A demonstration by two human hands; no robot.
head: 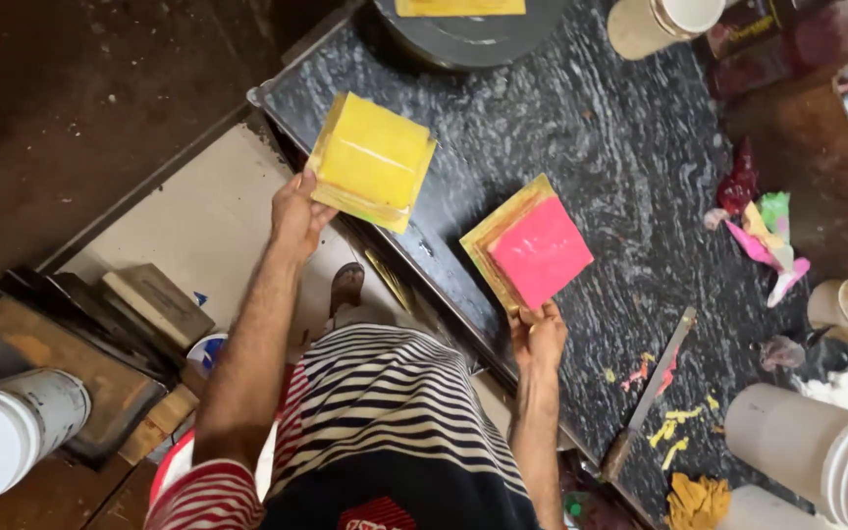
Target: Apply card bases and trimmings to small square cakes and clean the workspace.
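Observation:
My left hand [298,211] grips the near corner of a square yellow mould tray [373,159] and holds it up over the left edge of the dark marble counter [601,147]. My right hand [538,336] pinches the near corner of a second square tray, the pink-topped yellow tray [532,247], which lies tilted just above or on the counter. The two trays are apart, the yellow one to the left and further away.
A long flat scraper blade [656,388] lies on the counter among yellow and pink crumbs. Stacked white buckets [817,447] stand at the right, a white cup [660,20] at the top, coloured scraps [763,236] at the right, a white bucket [7,432] on the floor.

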